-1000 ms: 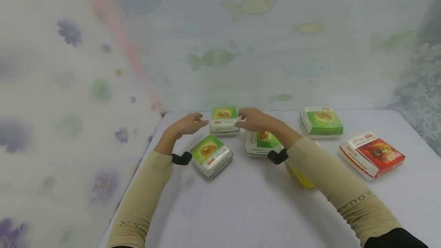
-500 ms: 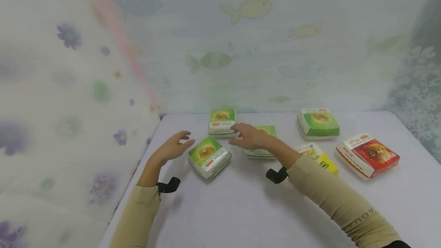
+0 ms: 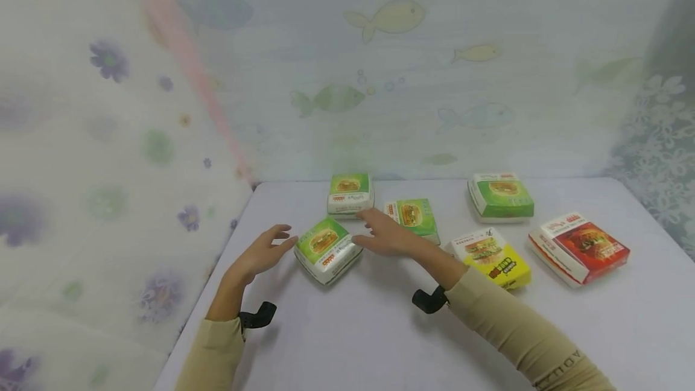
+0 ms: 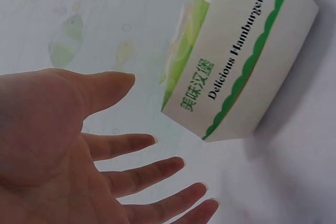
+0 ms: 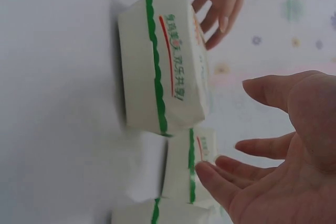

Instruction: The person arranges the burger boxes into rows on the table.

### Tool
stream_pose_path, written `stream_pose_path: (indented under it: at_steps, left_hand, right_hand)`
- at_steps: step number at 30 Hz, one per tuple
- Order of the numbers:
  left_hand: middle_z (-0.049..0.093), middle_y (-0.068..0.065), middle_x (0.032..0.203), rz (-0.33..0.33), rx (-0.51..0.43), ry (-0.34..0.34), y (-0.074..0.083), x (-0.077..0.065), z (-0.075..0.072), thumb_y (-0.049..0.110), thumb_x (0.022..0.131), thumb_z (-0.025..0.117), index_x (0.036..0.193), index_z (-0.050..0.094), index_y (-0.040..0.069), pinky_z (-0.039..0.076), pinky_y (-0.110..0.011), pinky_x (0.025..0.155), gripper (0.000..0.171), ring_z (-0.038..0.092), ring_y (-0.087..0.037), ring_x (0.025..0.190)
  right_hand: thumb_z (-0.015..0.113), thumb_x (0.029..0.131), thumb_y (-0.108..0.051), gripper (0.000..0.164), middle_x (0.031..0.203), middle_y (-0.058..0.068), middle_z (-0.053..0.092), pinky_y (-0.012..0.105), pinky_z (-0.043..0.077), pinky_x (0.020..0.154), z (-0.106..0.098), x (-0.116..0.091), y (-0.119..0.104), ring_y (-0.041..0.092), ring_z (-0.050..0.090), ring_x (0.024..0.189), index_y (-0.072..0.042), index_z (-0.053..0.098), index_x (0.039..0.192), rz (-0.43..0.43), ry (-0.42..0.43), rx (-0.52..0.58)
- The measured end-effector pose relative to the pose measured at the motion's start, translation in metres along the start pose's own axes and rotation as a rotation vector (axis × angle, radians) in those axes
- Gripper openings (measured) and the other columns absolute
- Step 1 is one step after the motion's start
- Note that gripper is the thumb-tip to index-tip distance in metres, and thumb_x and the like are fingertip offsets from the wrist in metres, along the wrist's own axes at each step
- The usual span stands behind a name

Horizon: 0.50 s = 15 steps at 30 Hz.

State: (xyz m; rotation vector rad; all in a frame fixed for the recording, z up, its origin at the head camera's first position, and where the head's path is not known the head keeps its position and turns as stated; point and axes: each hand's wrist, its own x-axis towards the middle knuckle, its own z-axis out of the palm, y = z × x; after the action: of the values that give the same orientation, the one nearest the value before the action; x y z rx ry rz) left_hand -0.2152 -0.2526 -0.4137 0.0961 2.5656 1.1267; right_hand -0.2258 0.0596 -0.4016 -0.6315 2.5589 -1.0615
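Observation:
A green and white hamburger box (image 3: pixel 328 251) sits turned at an angle on the white table, between my two hands. My left hand (image 3: pixel 262 252) is at its left side, fingers spread and apart from the box in the left wrist view. At the box's right hangs my right hand (image 3: pixel 388 234), its fingers loosely bent and holding nothing. The same box (image 4: pixel 236 61) shows its "Delicious Hamburger" side in the left wrist view. In the right wrist view its other side (image 5: pixel 163 66) faces me, with the left hand beyond it.
Behind stands another green box (image 3: pixel 350 197), with a third green one (image 3: pixel 417 217) partly behind the right hand. Farther right are a yellow box (image 3: pixel 491 258), a green box (image 3: pixel 502 198) and a red box (image 3: pixel 581 247). A patterned curtain (image 3: pixel 326 137) closes off the table's back.
Both hands have drawn back toward me from the rear green box to either side of the angled one. More of the yellow box shows. The boxes stay in place.

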Motion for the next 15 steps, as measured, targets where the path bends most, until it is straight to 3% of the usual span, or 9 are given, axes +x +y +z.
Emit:
stream_pose_path:
  at_steps: [4,10,15]
  left_hand:
    - [0.039,-0.025,0.157,-0.011,-0.063,-0.019,-0.005,-0.002,0.005,0.044,0.106,0.054,0.157,0.034,0.007,0.048,-0.056,0.103,0.066,0.040,-0.048,0.141]
    - [0.032,-0.027,0.160,-0.032,-0.171,-0.014,-0.008,-0.002,0.014,0.045,0.105,0.056,0.158,0.030,0.006,0.057,-0.046,0.095,0.071,0.043,-0.046,0.140]
    - [0.031,-0.030,0.158,-0.032,-0.233,-0.015,-0.013,0.001,0.021,0.041,0.106,0.056,0.157,0.029,0.003,0.058,-0.046,0.093,0.069,0.046,-0.048,0.136]
  right_hand:
    - [0.060,0.104,-0.028,0.065,0.159,0.021,0.038,0.048,0.046,0.109,0.010,0.002,0.000,0.036,0.047,0.138,0.001,0.034,0.156,-0.008,-0.011,0.026]
    - [0.057,0.105,-0.030,0.063,0.160,0.021,0.037,0.050,0.033,0.119,0.024,0.009,0.001,0.036,0.035,0.148,0.000,0.034,0.156,-0.025,0.006,-0.006]
    - [0.055,0.106,-0.028,0.062,0.158,0.024,0.039,0.049,0.033,0.120,0.035,0.015,0.005,0.037,0.038,0.146,0.006,0.035,0.154,-0.024,-0.005,-0.031]
